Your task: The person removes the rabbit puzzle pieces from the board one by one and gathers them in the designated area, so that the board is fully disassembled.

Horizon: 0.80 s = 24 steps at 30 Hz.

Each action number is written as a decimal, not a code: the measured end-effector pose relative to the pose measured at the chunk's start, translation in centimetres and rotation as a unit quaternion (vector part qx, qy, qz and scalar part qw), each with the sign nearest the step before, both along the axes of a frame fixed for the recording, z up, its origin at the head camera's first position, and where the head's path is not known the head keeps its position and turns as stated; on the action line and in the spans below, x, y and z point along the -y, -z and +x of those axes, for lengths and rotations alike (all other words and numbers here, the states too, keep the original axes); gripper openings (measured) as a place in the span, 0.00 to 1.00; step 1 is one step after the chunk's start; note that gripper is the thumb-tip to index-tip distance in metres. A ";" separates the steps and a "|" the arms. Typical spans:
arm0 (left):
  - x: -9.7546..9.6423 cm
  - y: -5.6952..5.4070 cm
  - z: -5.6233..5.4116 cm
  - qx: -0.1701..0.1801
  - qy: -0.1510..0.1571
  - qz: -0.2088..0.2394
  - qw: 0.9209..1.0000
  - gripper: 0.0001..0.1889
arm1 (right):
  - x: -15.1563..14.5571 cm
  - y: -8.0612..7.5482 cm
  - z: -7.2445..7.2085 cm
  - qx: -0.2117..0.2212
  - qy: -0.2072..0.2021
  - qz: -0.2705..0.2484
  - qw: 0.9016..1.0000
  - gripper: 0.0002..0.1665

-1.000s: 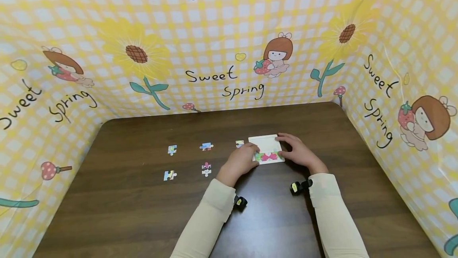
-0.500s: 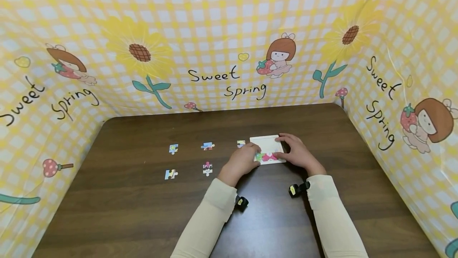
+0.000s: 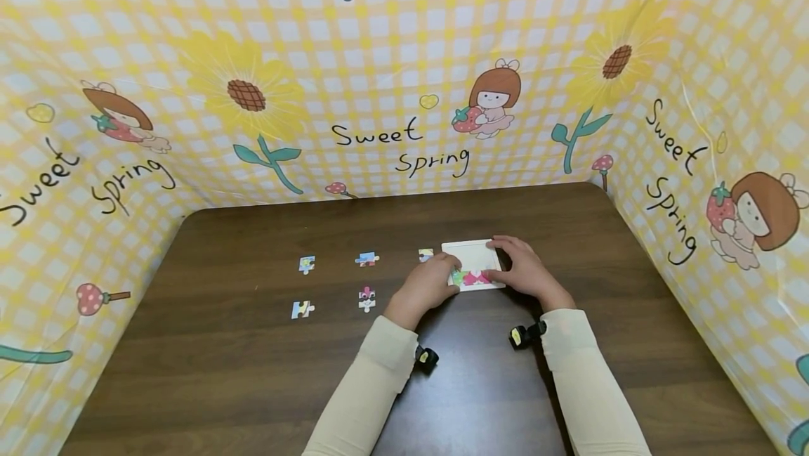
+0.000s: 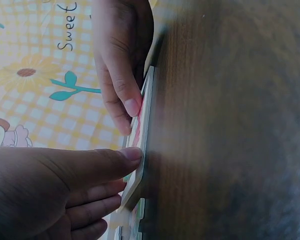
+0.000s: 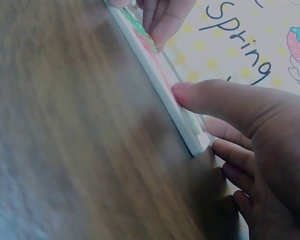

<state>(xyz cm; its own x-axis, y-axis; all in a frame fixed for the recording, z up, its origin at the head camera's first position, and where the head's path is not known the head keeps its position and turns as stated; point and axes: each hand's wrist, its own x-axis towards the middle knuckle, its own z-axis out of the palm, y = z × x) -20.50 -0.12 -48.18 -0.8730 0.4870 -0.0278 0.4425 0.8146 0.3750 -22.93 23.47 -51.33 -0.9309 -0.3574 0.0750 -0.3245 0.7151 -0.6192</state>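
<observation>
A white puzzle tray (image 3: 469, 254) lies on the table, with pink and green puzzle pieces (image 3: 472, 278) along its near side and bare white backing behind them. My left hand (image 3: 428, 282) holds its left side; in the left wrist view the thumb lies on the tray's near rim (image 4: 149, 100). On the other side, my right hand (image 3: 529, 270) grips the right side, its fingers along the outer edge. Seen from the right wrist, that thumb presses on a pink piece (image 5: 162, 72) inside the rim. My left hand covers part of the tray's left end.
Left of the tray lie loose puzzle pieces: one (image 3: 425, 254) close behind my left hand, two in a middle column (image 3: 366, 259), and two farther left (image 3: 306, 264). A yellow checked cloth (image 3: 379, 76) walls in the brown wooden table (image 3: 208, 343) at the back and sides.
My right thumb has moved slightly left, from the tray's right end onto the pink pieces. The left hand, the tray and the loose pieces stay in place.
</observation>
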 end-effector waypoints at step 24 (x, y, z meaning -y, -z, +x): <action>-0.6 -0.3 0.2 -0.029 0.003 -0.035 0.999 0.21 | -0.3 0.0 0.3 0.020 -0.005 0.009 1.000 0.46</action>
<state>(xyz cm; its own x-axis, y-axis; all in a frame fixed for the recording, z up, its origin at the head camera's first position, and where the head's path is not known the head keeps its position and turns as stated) -20.26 0.43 -47.86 -0.8709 0.4913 -0.0119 0.4670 0.8349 0.2911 -22.68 23.82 -51.35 -0.9297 -0.3671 0.0308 -0.3061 0.7231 -0.6192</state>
